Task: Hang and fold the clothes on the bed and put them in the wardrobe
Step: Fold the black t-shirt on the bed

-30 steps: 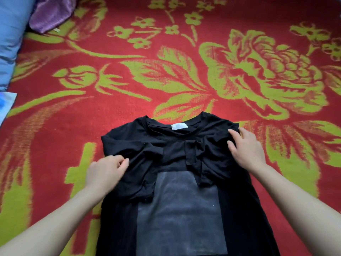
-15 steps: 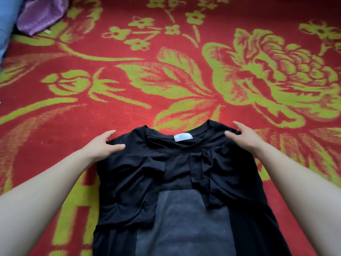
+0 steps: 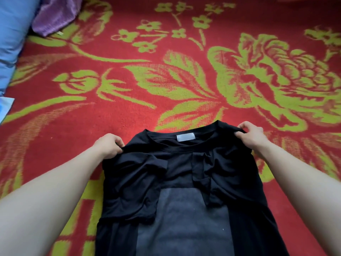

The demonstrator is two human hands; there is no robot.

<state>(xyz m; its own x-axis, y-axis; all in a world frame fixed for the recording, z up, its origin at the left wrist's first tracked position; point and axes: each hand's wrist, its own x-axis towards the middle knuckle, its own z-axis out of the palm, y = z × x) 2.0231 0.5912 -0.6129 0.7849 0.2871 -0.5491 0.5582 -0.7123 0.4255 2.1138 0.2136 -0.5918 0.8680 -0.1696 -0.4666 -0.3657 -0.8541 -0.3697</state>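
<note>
A black T-shirt [image 3: 180, 182] lies on the bed with its collar pointing away from me, a white label inside the neck and a grey square panel showing lower down. Both sleeves are folded inward over the body. My left hand [image 3: 108, 145] pinches the left shoulder corner of the T-shirt. My right hand [image 3: 251, 133] pinches the right shoulder corner, where the fabric is lifted slightly off the bed.
The bed is covered by a red blanket [image 3: 129, 108] with a large yellow-green flower pattern. A blue pillow [image 3: 13, 39] lies along the left edge. A purple cloth [image 3: 55, 15] is bunched at the far left corner.
Both hands moved up from the folded sleeves to the shoulder corners and closed their fingers on the fabric. The right shoulder edge has lifted a little.
</note>
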